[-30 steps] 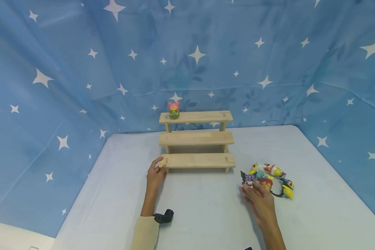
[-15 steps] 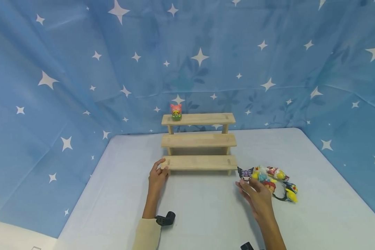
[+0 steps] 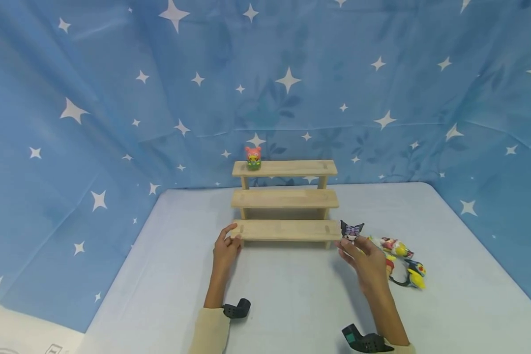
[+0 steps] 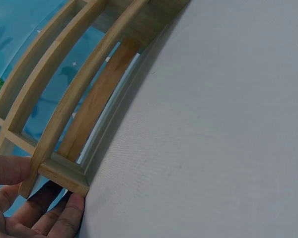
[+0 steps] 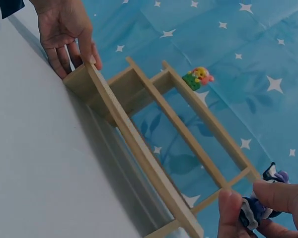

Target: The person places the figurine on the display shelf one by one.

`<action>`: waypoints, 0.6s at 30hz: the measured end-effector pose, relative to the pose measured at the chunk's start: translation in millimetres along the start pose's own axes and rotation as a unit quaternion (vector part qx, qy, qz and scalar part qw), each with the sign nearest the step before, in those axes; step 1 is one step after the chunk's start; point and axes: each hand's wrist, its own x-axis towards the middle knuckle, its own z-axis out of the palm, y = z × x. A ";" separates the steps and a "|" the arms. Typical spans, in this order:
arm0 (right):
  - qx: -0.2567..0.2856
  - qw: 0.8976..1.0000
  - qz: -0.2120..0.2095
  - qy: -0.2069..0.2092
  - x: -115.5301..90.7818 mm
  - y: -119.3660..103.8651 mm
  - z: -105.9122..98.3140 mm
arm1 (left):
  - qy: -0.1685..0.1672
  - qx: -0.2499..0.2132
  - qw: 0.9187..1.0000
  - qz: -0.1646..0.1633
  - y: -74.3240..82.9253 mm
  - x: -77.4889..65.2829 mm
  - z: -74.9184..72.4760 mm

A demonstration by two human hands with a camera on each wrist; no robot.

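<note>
Figurine (image 3: pixel 351 231), R hand (image 3: pixel 369 263); L hand (image 3: pixel 225 251) grips shelf (image 3: pixel 285 198).

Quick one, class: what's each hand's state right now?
Left hand: holding the wooden stand at its lower left end.
Right hand: pinching the dark-eared figurine.

Well behind left fingers (image 4: pixel 67 218): beige sleeve (image 3: pixel 209 332), black wrist unit (image 3: pixel 236 309). Behind right fingers (image 5: pixel 230 206): beige cuff (image 3: pixel 401 349), black angular unit (image 3: pixel 369 342), green patch (image 3: pixel 350 337).
</note>
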 end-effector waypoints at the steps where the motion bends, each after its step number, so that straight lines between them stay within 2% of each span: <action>1: -0.006 1.000 -0.003 0.003 2.4 -1.6 1.0 | 0.000 -0.001 1.000 0.000 0.1 -0.2 -0.4; 6: -0.031 0.999 -0.023 0.033 17.4 -5.1 3.5 | 0.001 -0.005 1.000 -0.002 0.6 -0.1 -0.8; 9: -0.066 0.996 -0.033 0.053 23.1 -11.4 7.4 | -0.002 -0.007 1.000 -0.002 0.1 0.2 -0.8; 10: -0.072 0.995 -0.035 0.054 25.2 -14.1 8.8 | -0.003 -0.008 1.000 -0.001 0.2 -0.1 -1.0; 12: -0.087 0.994 -0.041 0.058 28.3 -20.3 11.8 | -0.009 -0.010 1.000 -0.004 10.7 -5.6 -2.6; 14: -0.109 0.992 -0.037 0.055 29.4 -29.9 16.4 | -0.009 -0.009 1.000 -0.002 10.8 -5.9 -2.4; 17: -0.104 0.992 -0.052 0.047 34.9 -38.0 21.7 | -0.006 -0.006 1.000 -0.004 11.1 -5.5 -1.9; 18: -0.095 0.993 -0.058 0.042 36.9 -40.1 23.5 | -0.003 -0.004 1.000 0.001 6.5 -3.4 -1.2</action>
